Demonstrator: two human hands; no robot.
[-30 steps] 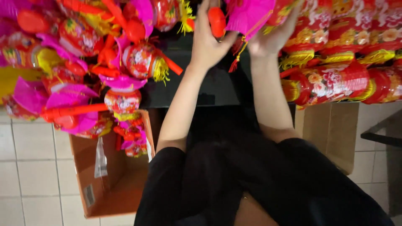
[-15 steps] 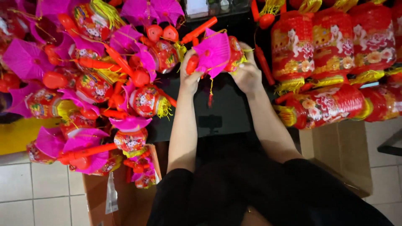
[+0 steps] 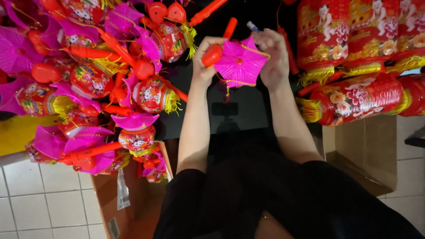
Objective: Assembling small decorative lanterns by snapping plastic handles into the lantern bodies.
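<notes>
We look down on a dark tabletop (image 3: pixel 248 110) over a pale tiled floor (image 3: pixel 40 212), with an open cardboard box (image 3: pixel 133 208) below the table's near edge on the left. Our left hand (image 3: pixel 204 62) is closed around a red plastic handle (image 3: pixel 217 48), and our right hand (image 3: pixel 275 57) pinches the far right edge of a pink folded paper lantern top (image 3: pixel 241 62); the lantern piece sits between both hands, raised above the middle of the table toward its far side. To the left lies a heap of pink and red toy lanterns (image 3: pixel 88 88) with yellow tassels. To the right, large red cylindrical lanterns (image 3: pixel 354 57) with gold fringe are stacked, well apart from our hands.
</notes>
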